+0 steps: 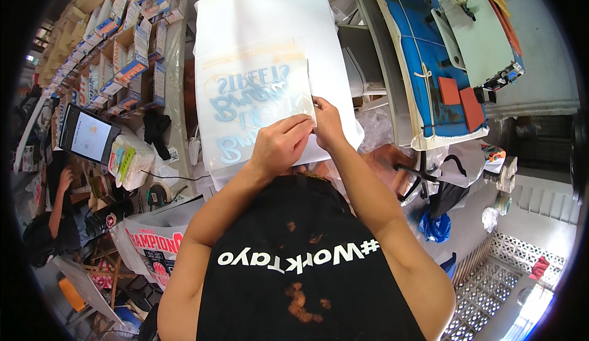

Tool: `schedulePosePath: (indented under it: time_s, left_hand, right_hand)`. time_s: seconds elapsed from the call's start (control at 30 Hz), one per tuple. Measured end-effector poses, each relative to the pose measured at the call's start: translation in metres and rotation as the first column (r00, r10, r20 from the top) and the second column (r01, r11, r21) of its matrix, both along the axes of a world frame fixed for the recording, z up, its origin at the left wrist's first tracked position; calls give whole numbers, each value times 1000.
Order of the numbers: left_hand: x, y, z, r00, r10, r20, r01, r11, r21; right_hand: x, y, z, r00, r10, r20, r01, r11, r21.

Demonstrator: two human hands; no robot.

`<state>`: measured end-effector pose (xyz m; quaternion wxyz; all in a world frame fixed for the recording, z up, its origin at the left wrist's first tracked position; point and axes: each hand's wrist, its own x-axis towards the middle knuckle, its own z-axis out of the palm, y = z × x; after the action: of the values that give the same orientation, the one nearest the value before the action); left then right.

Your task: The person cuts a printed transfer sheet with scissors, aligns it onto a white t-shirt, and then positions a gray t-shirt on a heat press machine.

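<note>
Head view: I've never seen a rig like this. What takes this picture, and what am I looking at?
No robot here: the picture comes from a fisheye camera worn on a person's head, looking down, so straight edges bend. You see the wearer's bare left hand and right hand, with their black shirt below. On a white covering lies a translucent sheet with flipped blue lettering. The left hand appears to pinch the sheet's right edge; the right hand is there too, its exact grip unclear.

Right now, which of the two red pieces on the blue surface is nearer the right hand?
The left red piece, closer to the right hand; the other red piece lies farther right and reaches lower in view.
</note>
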<state>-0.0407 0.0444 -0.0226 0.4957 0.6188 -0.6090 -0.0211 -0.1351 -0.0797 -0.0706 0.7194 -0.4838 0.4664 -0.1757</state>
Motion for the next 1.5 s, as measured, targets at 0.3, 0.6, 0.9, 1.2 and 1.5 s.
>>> schedulePosePath:
  time_s: [0.3,0.6,0.9,1.2,1.5]
  left_hand:
    - [3,10,-1,999,-35,25,34,999,34]
    - [3,25,7,998,-63,19,61,996,64]
    - [-3,40,22,999,-53,-3,53,998,37]
    - [24,34,-40,853,376,363,-523,602,604]
    - [177,-16,-94,924,51,378,-193,918,348]
  right_hand:
    - [-8,-8,6,999,35,-32,-35,999,17]
    - [-14,-16,6,999,30,-39,-28,998,64]
    - [-3,-23,4,999,35,-27,-34,999,38]
    - [-12,-57,4,968,-38,-248,-30,963,-268]
    - [-173,10,-11,923,364,-129,-352,930,103]
